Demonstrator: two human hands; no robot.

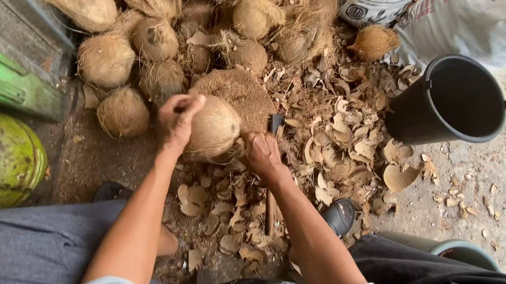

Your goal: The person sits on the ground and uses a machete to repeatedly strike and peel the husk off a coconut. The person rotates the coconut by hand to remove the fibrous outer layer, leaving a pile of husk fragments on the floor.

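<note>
A round, pale-brown husked coconut (211, 128), its shell fibrous and rough, rests on a worn stump (244, 90). The left hand (176, 118) curls over its top, fingers clamped on the shell; the right hand (263, 152), just beside the coconut, grips a cleaver (274, 123). Curled husk shavings (332, 144) litter the ground beyond the coconut, hairy coconuts (184, 26) heaped behind, a smooth black bucket (452, 101) well apart.

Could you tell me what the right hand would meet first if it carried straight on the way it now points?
Probably the coconut held by the left hand. The right hand, gripping a blade, points up the picture beside it, already about touching; depth is unclear.
</note>
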